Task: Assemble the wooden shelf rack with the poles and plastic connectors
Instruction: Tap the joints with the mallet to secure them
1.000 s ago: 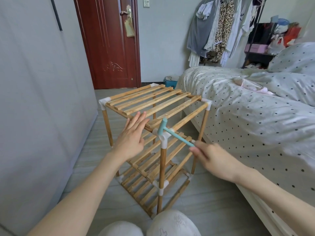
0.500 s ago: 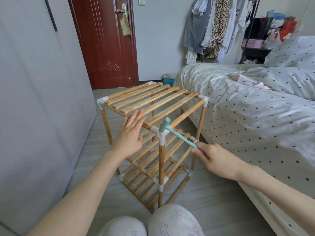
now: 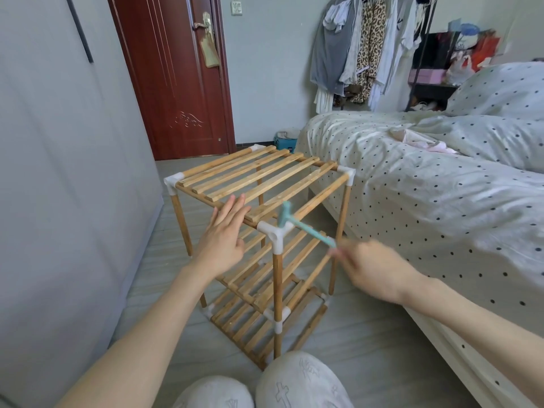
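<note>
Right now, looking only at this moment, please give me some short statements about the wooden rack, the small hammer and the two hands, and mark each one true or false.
1. The right hand holds the small light-blue plastic hammer by its handle. True.
2. The left hand is curled round a loose wooden pole. False: its fingers are straight and lie flat at the front edge of the top slatted shelf.
3. The hammer head is near the white plastic corner connector at the front of the three-tier wooden slatted rack. True.
4. The rack lies on the polka-dot bed. False: it stands upright on the floor beside the bed.
5. The dark red wooden door is shut. True.
</note>
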